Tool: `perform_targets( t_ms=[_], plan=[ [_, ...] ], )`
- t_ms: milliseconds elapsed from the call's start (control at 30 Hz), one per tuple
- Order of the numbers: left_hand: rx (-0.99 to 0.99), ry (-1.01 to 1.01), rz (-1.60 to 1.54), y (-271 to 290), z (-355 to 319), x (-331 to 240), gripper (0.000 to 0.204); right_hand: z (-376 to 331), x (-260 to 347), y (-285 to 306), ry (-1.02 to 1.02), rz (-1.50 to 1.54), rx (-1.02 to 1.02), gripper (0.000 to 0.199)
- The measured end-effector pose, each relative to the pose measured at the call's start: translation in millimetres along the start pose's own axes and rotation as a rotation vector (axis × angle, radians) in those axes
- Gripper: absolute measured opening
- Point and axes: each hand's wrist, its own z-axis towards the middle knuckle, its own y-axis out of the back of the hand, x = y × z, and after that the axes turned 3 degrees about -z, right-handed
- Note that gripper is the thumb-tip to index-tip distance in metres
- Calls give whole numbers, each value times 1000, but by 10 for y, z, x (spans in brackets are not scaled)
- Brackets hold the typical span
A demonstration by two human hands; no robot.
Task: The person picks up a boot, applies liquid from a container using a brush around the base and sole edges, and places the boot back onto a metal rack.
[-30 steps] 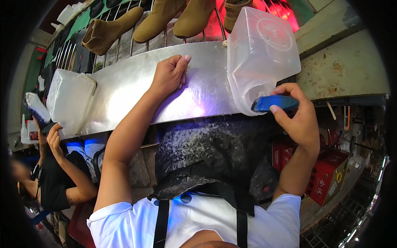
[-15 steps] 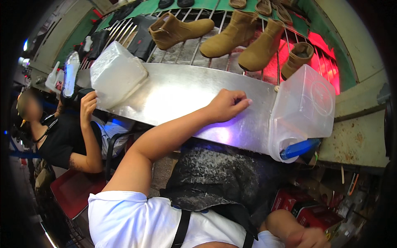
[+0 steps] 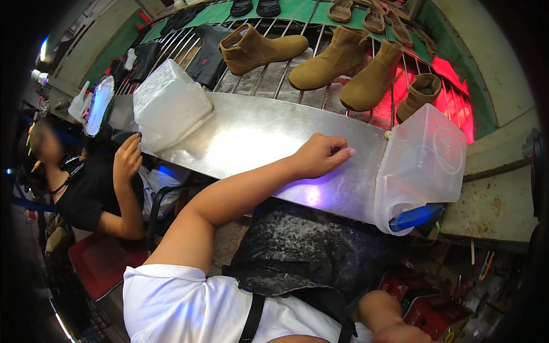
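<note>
My left hand [image 3: 323, 155] lies on the shiny metal work surface [image 3: 246, 123], its fingers curled in and the thumb pointing right. Nothing shows inside it. At the bottom right, the lower edge of the picture cuts off my right hand [image 3: 403, 333], and its fingers are hidden. To the right of my left hand, a clear plastic tub [image 3: 426, 140] lies tipped on its side at the surface's end. A blue object [image 3: 417, 217] sits at the round opening below it. Beyond the surface, tan ankle boots [image 3: 329, 60] rest on a metal rack.
A cloudy plastic tub [image 3: 168, 103] stands on the left of the surface. Beside it a co-worker's hand [image 3: 127, 160] is raised, with a pale shoe sole [image 3: 100, 106] nearby. Red light glows behind the rack [image 3: 317, 86]. A red box [image 3: 432, 311] stands low at right.
The view has shifted slightly, so the surface and boots sit a little lower and to the right. My right hand has dropped further out of the picture. My left hand stays on the surface.
</note>
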Motion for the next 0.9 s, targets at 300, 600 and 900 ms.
perform_targets(
  t_ms=[300, 600, 900],
  plan=[
    [19, -20, 10, -35, 26, -49, 34, 69, -40, -3, -222, 117, -17, 21],
    [9, -50, 32, -62, 39, 2, 33, 219, -7, -53, -333, 218, -49, 31],
    [12, 3, 3, -76, 45, -37, 31, 277, 52, -27, -399, 235, -89, 26]
  ],
)
